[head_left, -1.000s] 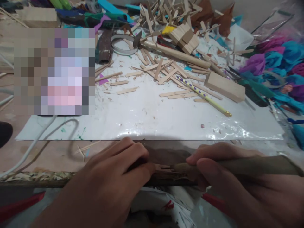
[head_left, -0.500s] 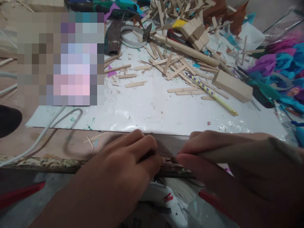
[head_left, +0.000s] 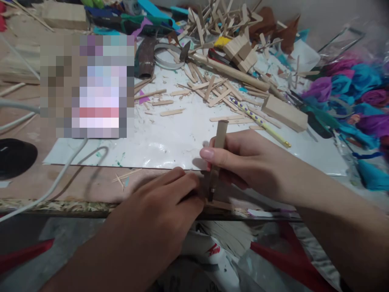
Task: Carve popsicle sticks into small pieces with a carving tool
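Note:
Near the table's front edge, my left hand (head_left: pixel 170 202) is closed, fingers bent, on a flat wooden craft stick (head_left: pixel 223 205). Its fingertips are mostly hidden, and only the stick's right part shows. My right hand (head_left: pixel 240 158) grips a small carving tool (head_left: pixel 221 136) with a flat brown handle, thumb in front and fingers behind. The tool stands nearly upright. Its dark metal tip points down at the stick, just right of my left fingers, and seems to touch it.
A white sheet (head_left: pixel 170 142) bears loose craft sticks (head_left: pixel 223 93), a hammer (head_left: pixel 231 69), a yellow pencil (head_left: pixel 261 123) and a wooden block (head_left: pixel 285 113). At left run a white cable (head_left: pixel 65 172) and a black round object (head_left: pixel 16 158). Crepe-paper flowers (head_left: pixel 343 85) crowd the right.
My right hand has risen and turned, bringing the carving tool from lying back low to nearly upright. My left hand stays in about the same place. The view has shifted slightly.

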Available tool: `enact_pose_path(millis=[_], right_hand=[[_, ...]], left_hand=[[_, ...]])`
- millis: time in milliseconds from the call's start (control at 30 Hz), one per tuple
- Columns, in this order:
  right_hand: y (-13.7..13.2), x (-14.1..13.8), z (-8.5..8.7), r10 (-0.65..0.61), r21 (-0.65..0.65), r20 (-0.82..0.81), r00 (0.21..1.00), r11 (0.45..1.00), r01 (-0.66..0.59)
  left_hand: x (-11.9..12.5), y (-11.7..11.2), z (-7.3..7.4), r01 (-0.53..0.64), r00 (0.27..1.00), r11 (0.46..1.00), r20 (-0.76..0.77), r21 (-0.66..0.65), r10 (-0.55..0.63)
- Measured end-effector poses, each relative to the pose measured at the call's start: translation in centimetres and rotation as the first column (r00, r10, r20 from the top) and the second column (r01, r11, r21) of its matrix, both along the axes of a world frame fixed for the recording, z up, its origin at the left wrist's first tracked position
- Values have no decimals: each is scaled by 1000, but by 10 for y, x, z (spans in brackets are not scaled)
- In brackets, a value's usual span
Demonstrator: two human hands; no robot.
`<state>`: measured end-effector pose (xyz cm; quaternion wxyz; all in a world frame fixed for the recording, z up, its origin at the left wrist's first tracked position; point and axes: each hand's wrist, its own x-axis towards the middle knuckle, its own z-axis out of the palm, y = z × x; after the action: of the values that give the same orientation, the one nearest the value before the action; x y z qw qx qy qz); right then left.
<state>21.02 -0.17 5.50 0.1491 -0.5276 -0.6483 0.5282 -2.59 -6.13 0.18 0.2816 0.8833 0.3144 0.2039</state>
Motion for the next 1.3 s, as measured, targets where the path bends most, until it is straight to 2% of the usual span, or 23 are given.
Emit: enact_pose_path(millis=[133, 200, 267, 367, 467, 633, 967, 1100, 1300], right_hand=[[8, -3, 0, 26, -130, -73, 997, 991, -35], [9, -3, -1, -20, -224, -126, 992, 975, -9], [7, -1, -3, -103, -264, -160, 982, 963, 58], [-4, 2, -3, -176, -171, -155, 972, 974, 149], [-16, 4, -3, -166, -54, -101, 981, 986, 161], [-23, 3, -6, -238, 32, -80, 968, 970, 241], [-23, 0, -2, -208, 71, -65, 976, 975, 212], [-23, 5, -2, -298, 45, -98, 950, 952, 303], [-30, 34, -6, -410, 86, -224, 884, 895, 437]], left_hand=[[-2, -1, 1, 11, 1000, 1000, -16, 28, -10], [-3, -1, 1, 20, 1000, 998, -15, 67, -19], [-2, 0, 1, 22, 1000, 996, 0, 85, -22], [-2, 2, 2, 13, 999, 997, 30, 80, -16], [-1, 3, 3, 11, 999, 996, 37, 87, -14], [-2, 3, 5, 0, 1000, 992, 3, 126, -1], [-1, -3, 4, -25, 1000, 992, 1, 125, 25], [0, -3, 0, -19, 999, 985, -24, 171, 24], [2, -6, -10, -85, 996, 985, 4, 152, 85]])
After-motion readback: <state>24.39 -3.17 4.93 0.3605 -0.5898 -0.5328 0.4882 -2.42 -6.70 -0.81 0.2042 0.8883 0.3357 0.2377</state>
